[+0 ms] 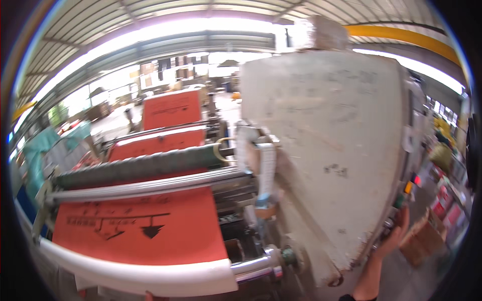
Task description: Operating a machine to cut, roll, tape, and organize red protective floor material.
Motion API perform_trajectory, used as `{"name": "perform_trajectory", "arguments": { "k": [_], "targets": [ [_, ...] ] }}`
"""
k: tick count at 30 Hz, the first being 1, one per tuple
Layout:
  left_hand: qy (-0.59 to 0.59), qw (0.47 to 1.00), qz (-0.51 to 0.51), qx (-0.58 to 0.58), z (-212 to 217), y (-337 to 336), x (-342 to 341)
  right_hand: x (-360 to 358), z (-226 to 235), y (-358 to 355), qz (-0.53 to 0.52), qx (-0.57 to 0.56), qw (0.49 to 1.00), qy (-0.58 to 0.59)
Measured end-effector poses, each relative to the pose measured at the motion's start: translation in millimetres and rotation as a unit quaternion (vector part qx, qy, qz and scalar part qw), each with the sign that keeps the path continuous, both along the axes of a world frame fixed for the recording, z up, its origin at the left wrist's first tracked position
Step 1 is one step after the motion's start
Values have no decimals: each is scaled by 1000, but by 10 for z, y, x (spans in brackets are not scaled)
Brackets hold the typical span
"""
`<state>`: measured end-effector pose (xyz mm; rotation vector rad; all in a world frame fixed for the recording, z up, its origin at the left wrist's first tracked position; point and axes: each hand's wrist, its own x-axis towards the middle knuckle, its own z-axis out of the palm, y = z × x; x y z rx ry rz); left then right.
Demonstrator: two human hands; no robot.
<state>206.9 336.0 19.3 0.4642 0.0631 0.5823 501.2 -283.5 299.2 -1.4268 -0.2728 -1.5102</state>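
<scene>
A wide red printed sheet (135, 236) with black marks runs over a roller machine on my left. At its near end it meets a white roll (145, 275) on a metal shaft (253, 267). Only fingertips of my left hand (149, 296) show at the lower edge, against the underside of this roll; the rest is hidden. On the right, my right hand (394, 237) reaches along the edge of a large grey-white machine housing (331, 130). Its fingers stretch up beside a strip of buttons (400, 201), slightly blurred, with nothing seen in them.
A dark green roller (145, 165) and a shiny metal bar (150, 186) cross above the sheet. Farther back, more red sheet (171, 109) rises. A cardboard box (423, 238) stands on the floor at the right. Teal cloth (42, 150) hangs at the far left.
</scene>
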Motion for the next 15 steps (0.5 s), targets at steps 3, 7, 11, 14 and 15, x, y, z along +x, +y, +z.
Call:
{"name": "perform_trajectory", "arguments": {
  "k": [3, 7, 11, 14, 15],
  "targets": [
    [119, 988, 89, 47, 492, -300, 79, 6, -18, 17, -13, -6, 1000, 4],
    [209, 964, 148, 78, 514, -381, 19, -4, -67, -51, 8, -14, 1000, 17],
    [190, 960, 187, 87, 625, -476, 78, -22, -8, 153, 35, 15, 999, 13],
    [180, 969, 159, 57, 357, -384, 11, -75, 112, 264, -13, 32, 999, 23],
    [180, 968, 168, 55, 481, -421, 62, -96, 151, 288, -42, 40, 998, 30]
  ]
}}
